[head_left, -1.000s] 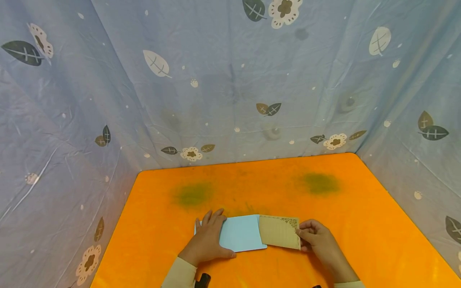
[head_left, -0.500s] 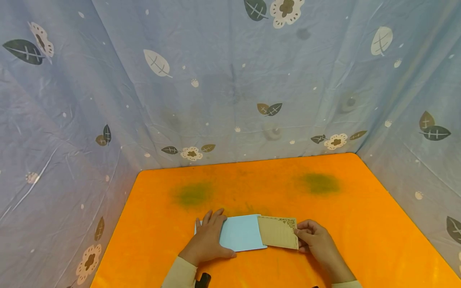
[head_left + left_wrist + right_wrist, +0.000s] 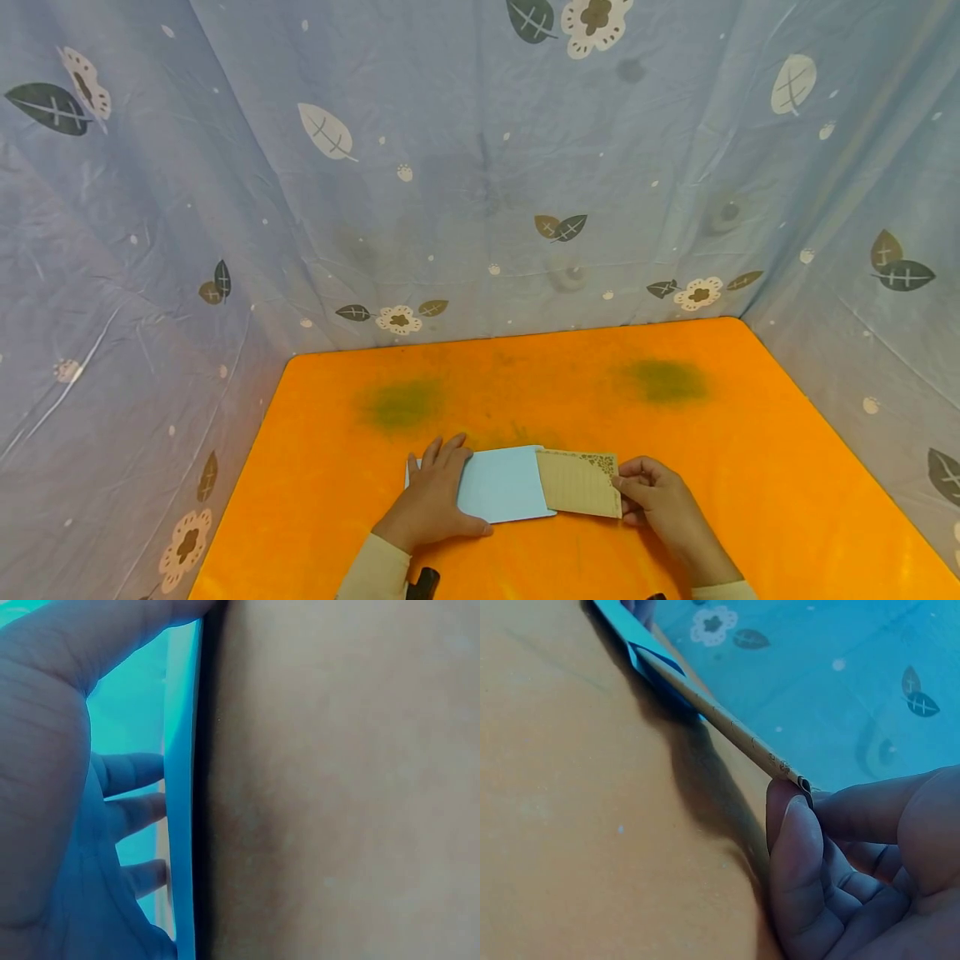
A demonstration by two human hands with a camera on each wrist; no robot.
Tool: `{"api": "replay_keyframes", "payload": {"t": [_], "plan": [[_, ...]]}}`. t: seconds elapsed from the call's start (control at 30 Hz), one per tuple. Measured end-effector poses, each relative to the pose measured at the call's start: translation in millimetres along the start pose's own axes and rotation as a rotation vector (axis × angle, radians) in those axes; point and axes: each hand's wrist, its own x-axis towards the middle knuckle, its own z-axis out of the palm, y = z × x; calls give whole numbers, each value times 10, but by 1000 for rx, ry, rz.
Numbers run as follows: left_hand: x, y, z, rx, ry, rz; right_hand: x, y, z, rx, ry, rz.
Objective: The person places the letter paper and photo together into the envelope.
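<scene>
A light blue envelope [image 3: 502,485] lies on the orange table under my left hand [image 3: 435,493]. That hand holds it across its width, the thumb at the near edge and the fingers spread towards the far edge. A tan sheet of lined letter paper [image 3: 576,483] with an ornate printed corner reaches into the envelope's right end. Between thumb and fingers, my right hand [image 3: 652,497] pinches the paper's right edge. The right wrist view shows the paper [image 3: 739,735] raised over the table, its far end in the mouth of the envelope [image 3: 641,637]. The inserted part is hidden.
The orange table [image 3: 525,392] has two dark green smudges towards the back. Blue-grey curtains [image 3: 450,208] with printed leaves and flowers enclose it at the back and both sides. A black object [image 3: 423,583] shows by the left wrist.
The right hand and the letter paper have shifted slightly left, and a little less of the paper shows outside the envelope. The left hand and the envelope stay in place.
</scene>
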Motion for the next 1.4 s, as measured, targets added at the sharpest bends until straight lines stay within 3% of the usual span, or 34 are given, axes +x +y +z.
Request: {"api": "replay_keyframes", "payload": {"t": [0.53,0.83,1.17,1.4], "plan": [[-12,11,-10,-11,-7,8,-21,-9,-81,45,-73,8],[-12,5,-4,-2,-3,3,-21,-26,-43,37,-15,33],[-16,-3,11,-11,12,16,11,-6,-86,131,31,58],[-17,-7,17,-17,12,8,19,-3,-114,110,-39,50]]}}
